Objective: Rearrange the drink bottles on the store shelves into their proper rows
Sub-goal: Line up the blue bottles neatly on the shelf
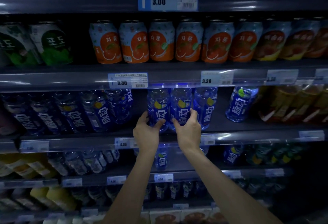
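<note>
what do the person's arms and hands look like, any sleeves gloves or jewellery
Both forearms are bare for as far as the frame shows, with no sleeve in view. The left hand and right hand wear no gloves. No watch, bracelet or ring shows on the wrists or fingers, though the lighting is dim and bluish.

Both arms reach up to the middle shelf (248,136) of a dim store display. The left hand (146,131) grips one blue drink bottle (158,106), and the right hand (188,129) grips the blue bottle touching it on the right (180,105). A third blue bottle (206,106) stands just beside these, and another (240,105) sits apart farther right. More blue bottles (99,112) lean at the left. Above, orange cans (161,42) stand in a row beside green cans (51,44). A price tag (127,80) reads 3.30.
</note>
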`<state>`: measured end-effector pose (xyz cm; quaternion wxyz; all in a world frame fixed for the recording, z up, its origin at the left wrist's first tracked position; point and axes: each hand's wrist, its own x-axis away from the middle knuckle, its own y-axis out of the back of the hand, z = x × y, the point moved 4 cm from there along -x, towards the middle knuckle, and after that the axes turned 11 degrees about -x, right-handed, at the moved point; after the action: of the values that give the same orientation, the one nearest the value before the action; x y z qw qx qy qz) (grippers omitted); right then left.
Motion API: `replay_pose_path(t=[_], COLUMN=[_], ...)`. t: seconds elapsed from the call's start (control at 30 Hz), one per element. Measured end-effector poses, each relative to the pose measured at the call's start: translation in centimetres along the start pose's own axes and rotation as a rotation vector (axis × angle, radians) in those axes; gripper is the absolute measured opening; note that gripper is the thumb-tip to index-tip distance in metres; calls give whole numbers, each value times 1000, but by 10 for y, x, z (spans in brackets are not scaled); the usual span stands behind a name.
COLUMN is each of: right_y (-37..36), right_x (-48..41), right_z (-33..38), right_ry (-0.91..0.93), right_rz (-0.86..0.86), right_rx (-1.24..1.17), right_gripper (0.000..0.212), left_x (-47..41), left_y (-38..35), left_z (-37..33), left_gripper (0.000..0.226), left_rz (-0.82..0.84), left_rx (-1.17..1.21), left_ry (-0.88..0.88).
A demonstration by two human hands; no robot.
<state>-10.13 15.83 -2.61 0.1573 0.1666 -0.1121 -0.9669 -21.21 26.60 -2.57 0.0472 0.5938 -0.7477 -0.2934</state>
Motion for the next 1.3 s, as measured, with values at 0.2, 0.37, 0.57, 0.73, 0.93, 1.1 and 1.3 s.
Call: replay_pose_path(t=[0.2,0.37,0.57,0.73,0.93,1.1,1.3], right_y=[3,21,60,61,54,47,48], right_x=[2,8,-11,-28,-29,-25,-26], right_z=[1,-1,-12,-27,-33,-30,-32], right_ry=[62,156,176,102,1,10,17], right_rz=[13,-64,-270,-139,-73,-117,-130], right_rx=[83,34,-2,-39,-278,-323,-300], right_gripper=[78,53,51,71,63,48,48], left_x=[4,3,5,5,5,5,5], left_y=[0,-1,-5,-5,-5,-5,-4], left_z=[0,0,1,3,4,4,1], left_gripper=[48,63,79,61,57,62,58], left_rz=[11,27,44,24,17,24,29], left_rx=[35,79,98,113,126,132,124], left_ry=[-25,-14,4,-5,-11,0,-2])
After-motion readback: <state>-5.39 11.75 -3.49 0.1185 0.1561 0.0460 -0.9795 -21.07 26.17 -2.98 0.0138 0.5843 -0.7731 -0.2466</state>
